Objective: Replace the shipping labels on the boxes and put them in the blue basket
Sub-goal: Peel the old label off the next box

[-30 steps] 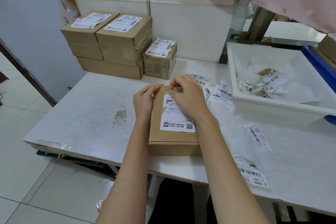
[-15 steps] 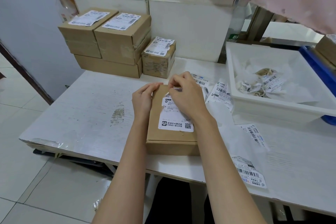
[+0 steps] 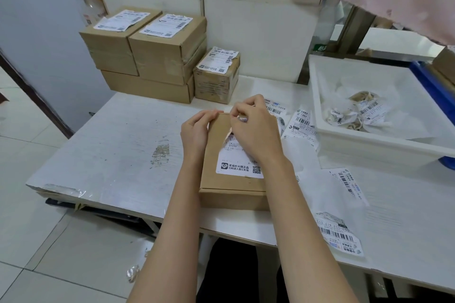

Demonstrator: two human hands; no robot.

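A flat brown cardboard box (image 3: 216, 189) lies on the white table in front of me. A white shipping label (image 3: 236, 165) is stuck on its top, torn at the far end. My right hand (image 3: 256, 130) pinches a peeled strip of that label above the box's far end. My left hand (image 3: 195, 130) grips the box's far left corner and holds it down. The blue basket (image 3: 429, 81) shows only as a rim at the right edge, with a box corner in it.
Several labelled boxes (image 3: 157, 51) are stacked at the back left, a small one (image 3: 216, 76) beside them. A white tray (image 3: 369, 145) at right holds crumpled old labels. Loose new labels (image 3: 338, 233) lie on the table right of the box. A plastic bottle (image 3: 87, 5) stands behind the stack.
My right hand has pulled the label's far end further up off the box, exposing bare cardboard beneath. My left hand stays on the corner.
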